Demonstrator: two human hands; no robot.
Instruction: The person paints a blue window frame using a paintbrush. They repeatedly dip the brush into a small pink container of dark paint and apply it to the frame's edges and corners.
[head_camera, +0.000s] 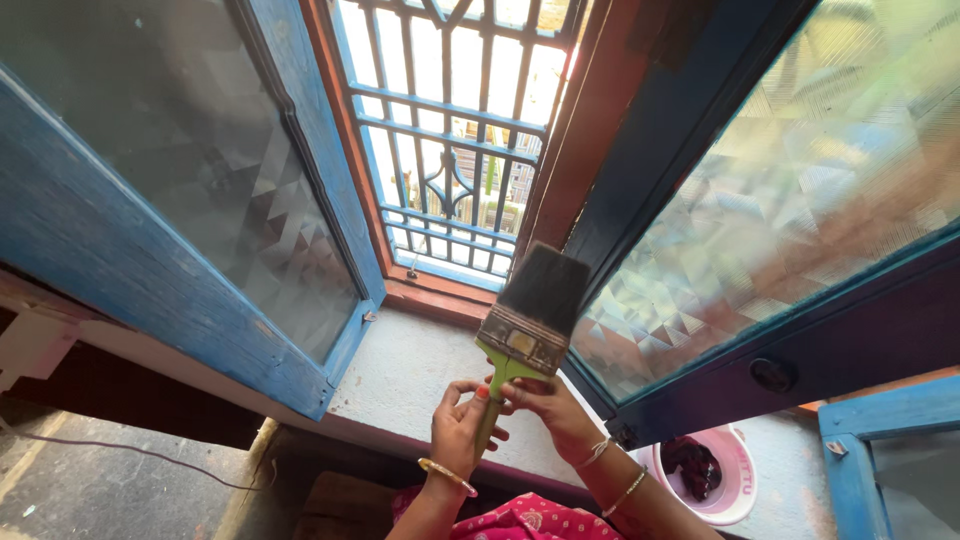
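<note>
A wide paintbrush (530, 310) with dark bristles, a metal band and a green handle points up toward the open window. My left hand (458, 425) wraps the lower handle. My right hand (550, 408) grips the handle just below the metal band. The bristles sit close to the dark blue frame of the right window shutter (690, 130), which has patterned glass. Bangles ring both wrists.
The left shutter (150, 220) is faded blue with frosted glass and swings inward. A blue metal grille (455, 130) fills the opening above the grey sill (410, 365). A pink bowl (735, 480) holding dark cloth sits at the lower right.
</note>
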